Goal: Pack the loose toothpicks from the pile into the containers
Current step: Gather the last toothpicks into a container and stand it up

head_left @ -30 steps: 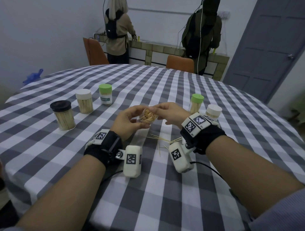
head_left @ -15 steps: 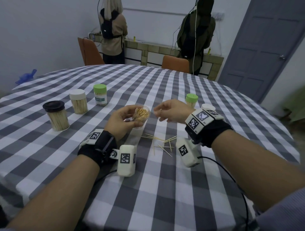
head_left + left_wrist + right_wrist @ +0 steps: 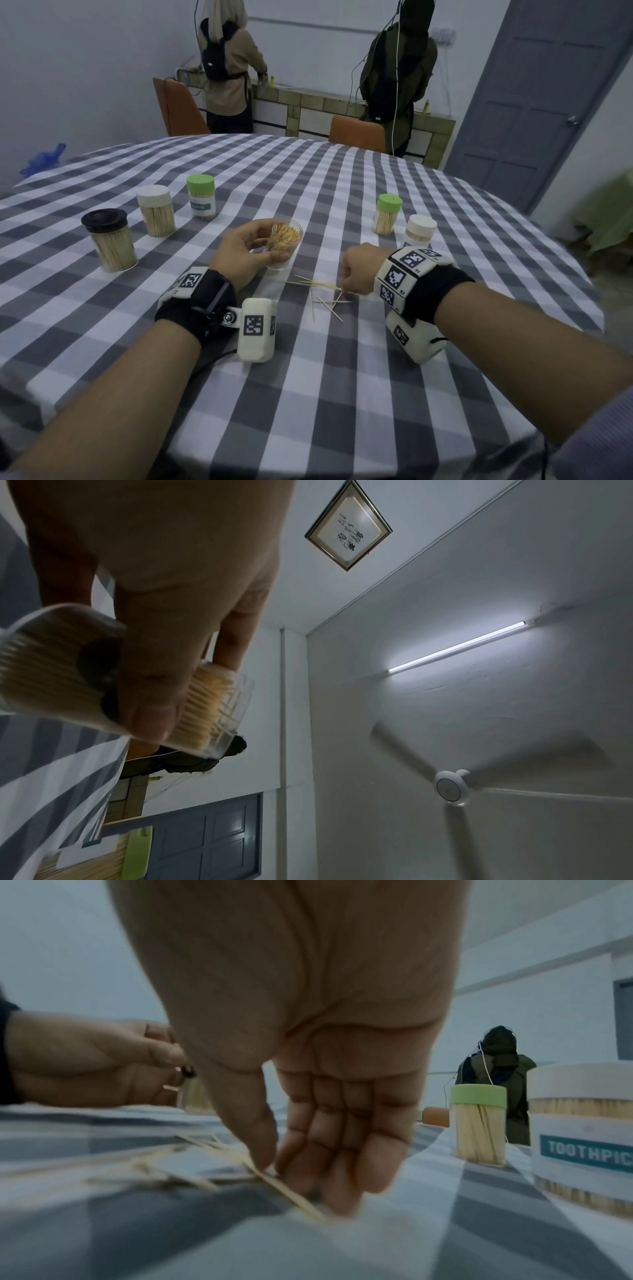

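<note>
Left hand [image 3: 246,251] curled around open jar [image 3: 283,245] full of toothpicks, tilted, right hand [image 3: 358,269] down at loose toothpicks [image 3: 320,291] on tabletop [image 3: 308,394], only right wrist view shows fingers [image 3: 263,1139] pinching one toothpick [image 3: 291,1196], head view hides them

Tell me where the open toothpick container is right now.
In the head view the open container is near the table's middle, gripped by the left hand, just beyond the loose toothpicks that the right hand is pinching.
</note>
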